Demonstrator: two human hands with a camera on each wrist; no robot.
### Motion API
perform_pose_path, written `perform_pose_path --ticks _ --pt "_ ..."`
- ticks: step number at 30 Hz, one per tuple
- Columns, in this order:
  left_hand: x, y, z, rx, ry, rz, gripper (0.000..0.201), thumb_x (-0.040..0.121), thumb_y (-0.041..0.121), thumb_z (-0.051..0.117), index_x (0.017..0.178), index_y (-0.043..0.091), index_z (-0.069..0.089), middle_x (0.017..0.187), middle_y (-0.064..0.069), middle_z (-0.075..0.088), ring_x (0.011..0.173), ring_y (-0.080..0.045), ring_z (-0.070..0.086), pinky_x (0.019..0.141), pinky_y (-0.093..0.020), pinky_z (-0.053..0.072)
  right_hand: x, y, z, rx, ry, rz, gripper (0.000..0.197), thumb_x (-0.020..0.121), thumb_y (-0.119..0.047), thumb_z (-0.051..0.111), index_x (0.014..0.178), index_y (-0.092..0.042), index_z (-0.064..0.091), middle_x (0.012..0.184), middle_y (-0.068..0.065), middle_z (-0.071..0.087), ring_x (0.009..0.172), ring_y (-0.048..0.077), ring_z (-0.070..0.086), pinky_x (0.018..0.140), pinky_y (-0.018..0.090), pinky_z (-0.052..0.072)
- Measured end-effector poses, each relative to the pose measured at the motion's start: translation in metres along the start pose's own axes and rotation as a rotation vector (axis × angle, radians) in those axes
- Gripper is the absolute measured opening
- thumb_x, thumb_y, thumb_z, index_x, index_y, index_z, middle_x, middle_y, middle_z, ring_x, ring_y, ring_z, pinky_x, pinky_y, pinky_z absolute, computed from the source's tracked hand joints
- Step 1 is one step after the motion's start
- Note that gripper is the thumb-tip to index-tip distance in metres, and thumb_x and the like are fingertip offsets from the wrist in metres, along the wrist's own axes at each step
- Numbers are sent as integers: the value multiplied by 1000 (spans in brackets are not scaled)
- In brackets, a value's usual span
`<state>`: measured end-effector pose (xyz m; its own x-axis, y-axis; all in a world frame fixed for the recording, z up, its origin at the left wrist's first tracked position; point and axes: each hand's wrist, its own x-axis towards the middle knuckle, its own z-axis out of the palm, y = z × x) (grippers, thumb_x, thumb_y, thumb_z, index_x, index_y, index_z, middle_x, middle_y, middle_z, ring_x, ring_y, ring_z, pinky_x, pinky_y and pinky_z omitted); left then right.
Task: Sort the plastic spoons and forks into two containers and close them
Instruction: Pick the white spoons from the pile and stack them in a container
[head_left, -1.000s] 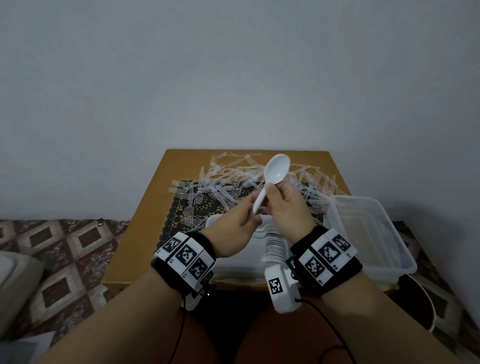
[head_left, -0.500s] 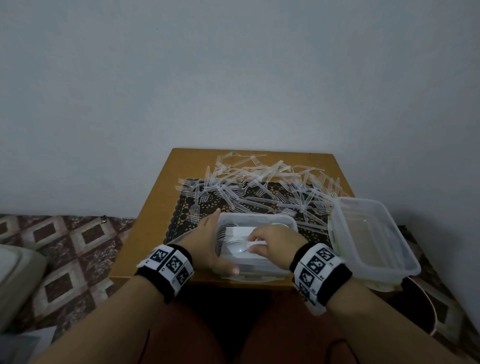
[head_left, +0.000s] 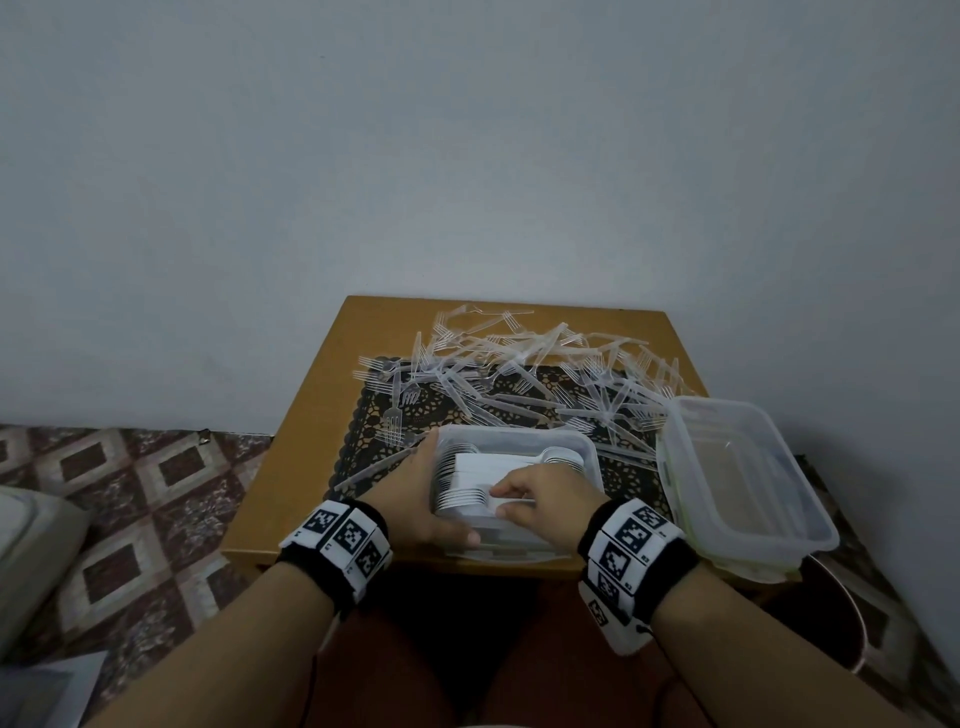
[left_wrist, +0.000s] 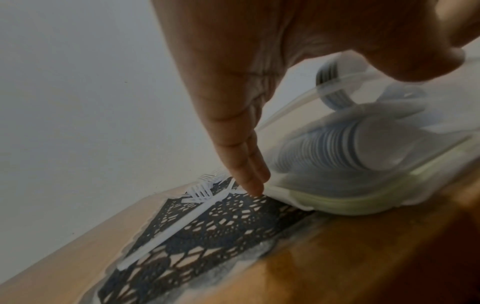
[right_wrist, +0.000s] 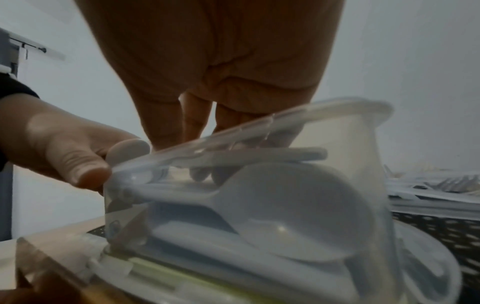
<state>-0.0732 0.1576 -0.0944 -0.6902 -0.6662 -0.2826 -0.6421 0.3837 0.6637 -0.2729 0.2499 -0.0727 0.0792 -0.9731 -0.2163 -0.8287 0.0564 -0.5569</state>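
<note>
While the table (head_left: 291, 499) is carrying the whole job at its near edge, the main risks are arising there. A dark lace mat (head_left: 639, 475) is lying under the work, and the heap of clear forks (head_left: 519, 358) is spreading across its far half, unsorted; several are touching the spoon container and could be nudged off the table if it slides. The empty container (head_left: 810, 530) is sitting to the right, overhanging the near corner, so a knock from the right forearm could be tipping it to the floor. The spoon container (head_left: 592, 457), resting on what appears to be its lid, is standing near the front edge, filled with nested white spoons (head_left: 462, 499). The left hand (head_left: 423, 512) is bracing its left wall, fingers straight and thumb along the front. The right hand (head_left: 540, 499) is reaching inside, fingers curled and apparently pinching a spoon handle, though the wrist view is blurred. A spoon seated crooked would be standing proud of the rim and blocking the lid.
</note>
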Motion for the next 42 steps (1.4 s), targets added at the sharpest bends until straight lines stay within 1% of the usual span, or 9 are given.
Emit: perform_pose_path --ticks 3,5,7,11,15,18,26,34,42 --pt "-1 -2 1 13 -39 -15 143 58 65 81 154 18 -14 161 4 10 142 -10 20 108 -20 19 5 -4 -4 -148 -76 -21 32 95 -34 58 123 -19 63 118 1 67 108 17 61 90 27 46" --pt "-2 -3 0 -17 -55 -12 144 58 66 81 153 19 -16 155 10 16 133 -2 23 104 -18 22 5 -5 -4 -179 -85 -53 27 96 -32 55 117 -16 64 111 3 68 102 19 61 79 25 41" --pt "-1 -3 0 -68 -43 11 144 56 69 80 154 21 -13 151 16 18 135 -2 25 112 -24 24 4 -4 -9 -158 -77 -69 24 97 -29 53 113 -14 64 107 3 67 97 18 60 78 25 40" --pt "1 0 4 142 73 -87 135 52 94 53 154 25 -2 161 -1 9 146 -26 15 117 -51 22 0 6 -37 -68 19 -63 16 100 -30 49 101 -20 62 93 -7 64 85 11 61 78 26 47" --pt "6 11 0 336 130 -51 119 54 99 36 150 31 21 156 -6 14 144 -31 13 113 -55 21 3 24 -69 -175 130 23 29 101 -30 46 121 -16 62 117 2 66 102 18 62 87 29 48" --pt "14 18 -2 388 52 -122 112 56 95 48 147 33 27 157 -4 7 144 -31 9 112 -56 23 11 29 -79 -253 127 42 38 101 -29 47 137 -17 53 137 1 57 123 17 53 102 32 41" --pt "15 10 5 298 53 -99 97 52 89 59 135 44 40 157 -2 1 144 -33 4 113 -58 18 33 24 -76 -354 26 -22 23 97 -32 54 120 -27 55 124 -1 64 110 17 61 94 39 50" --pt "14 9 6 301 62 -81 90 54 89 58 133 50 42 160 -3 -4 147 -32 -2 114 -60 15 53 20 -61 -383 -63 -86 25 97 -32 55 122 -26 57 124 -3 63 112 16 58 90 31 46" --pt "12 8 7 260 70 -67 91 59 86 59 138 45 44 162 -6 -10 150 -26 -5 118 -53 14 58 18 -38 -811 45 -306 29 100 -30 45 125 -22 57 121 1 58 112 22 55 92 38 43"
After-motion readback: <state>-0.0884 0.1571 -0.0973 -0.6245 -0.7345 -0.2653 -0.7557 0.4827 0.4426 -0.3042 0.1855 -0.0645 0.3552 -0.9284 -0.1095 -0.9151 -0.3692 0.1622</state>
